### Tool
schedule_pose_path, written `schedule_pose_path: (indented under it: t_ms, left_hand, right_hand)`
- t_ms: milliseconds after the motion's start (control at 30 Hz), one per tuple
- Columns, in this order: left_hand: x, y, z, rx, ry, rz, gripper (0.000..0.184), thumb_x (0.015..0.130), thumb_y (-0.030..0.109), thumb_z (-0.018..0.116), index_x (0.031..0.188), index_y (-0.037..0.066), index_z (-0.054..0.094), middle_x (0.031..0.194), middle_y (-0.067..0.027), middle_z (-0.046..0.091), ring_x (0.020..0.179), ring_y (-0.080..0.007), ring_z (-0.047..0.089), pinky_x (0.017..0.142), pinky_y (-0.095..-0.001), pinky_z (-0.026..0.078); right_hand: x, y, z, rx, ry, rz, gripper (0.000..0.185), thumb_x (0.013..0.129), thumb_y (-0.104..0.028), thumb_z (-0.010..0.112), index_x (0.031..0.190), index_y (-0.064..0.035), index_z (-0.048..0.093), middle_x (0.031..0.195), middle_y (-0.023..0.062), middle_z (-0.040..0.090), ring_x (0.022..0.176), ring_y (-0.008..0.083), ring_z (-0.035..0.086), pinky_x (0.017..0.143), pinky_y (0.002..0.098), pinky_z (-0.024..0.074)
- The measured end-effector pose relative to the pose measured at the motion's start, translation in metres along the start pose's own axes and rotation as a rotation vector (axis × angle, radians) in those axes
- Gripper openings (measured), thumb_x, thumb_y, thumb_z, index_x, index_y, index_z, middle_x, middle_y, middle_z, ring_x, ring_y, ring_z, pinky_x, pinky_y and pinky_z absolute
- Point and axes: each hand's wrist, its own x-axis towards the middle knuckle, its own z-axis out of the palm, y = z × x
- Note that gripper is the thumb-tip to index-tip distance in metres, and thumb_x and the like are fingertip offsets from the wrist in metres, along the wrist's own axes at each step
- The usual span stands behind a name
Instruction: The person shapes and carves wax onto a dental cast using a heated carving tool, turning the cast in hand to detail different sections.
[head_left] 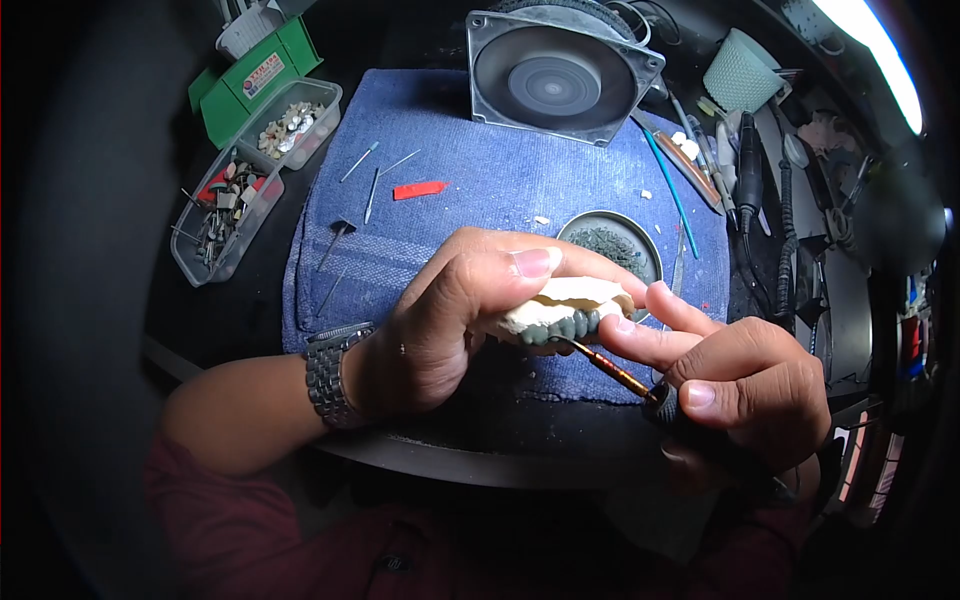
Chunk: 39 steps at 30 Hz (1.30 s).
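Dental cast (588, 291) with dark green teeth (567, 328) is gripped in our left hand (445, 315) over the near part of the blue towel (500, 200); our right hand (745, 385) grips a black-handled tool (622, 375), its tip at the teeth. We have a fan (555, 87) at the towel's far edge.

A head-worn camera faces forward and down from above the shirt (235, 515), near enough that the left hand (445, 315) and right hand (750, 375) loom mid-view, towel (435, 135) beyond, fan (552, 88) at the top, wide round view darkening toward the corners
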Motion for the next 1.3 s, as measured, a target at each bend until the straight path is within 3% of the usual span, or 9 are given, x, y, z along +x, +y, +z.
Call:
schedule_pose_path:
  t_ms: [733, 1300]
  left_hand:
    - [0.002, -0.005, -0.002, -0.006, -0.021, 0.013, 0.054, 0.087, 0.03, 0.036, 0.11, -0.012, 0.061, 0.108, -0.0209, 0.065, 0.103, -0.0219, 0.06, 0.098, -0.0302, 0.041]
    - [0.001, -0.004, -0.002, -0.014, -0.02, 0.021, 0.053, 0.088, 0.029, 0.035, 0.109, -0.013, 0.061, 0.108, -0.0227, 0.064, 0.104, -0.0233, 0.059, 0.099, -0.0308, 0.041]
  right_hand:
    - [0.002, -0.007, 0.007, -0.01, 0.069, 0.044, 0.046, 0.07, 0.011, 0.075, 0.108, -0.0025, 0.053, 0.089, 0.0144, 0.055, 0.107, 0.0483, 0.058, 0.108, 0.0624, 0.0244]
    - [0.0, -0.001, -0.001, -0.004, -0.029, -0.014, 0.048, 0.07, 0.008, 0.076, 0.11, -0.0013, 0.052, 0.091, 0.0169, 0.056, 0.108, 0.05, 0.057, 0.107, 0.0634, 0.0239]
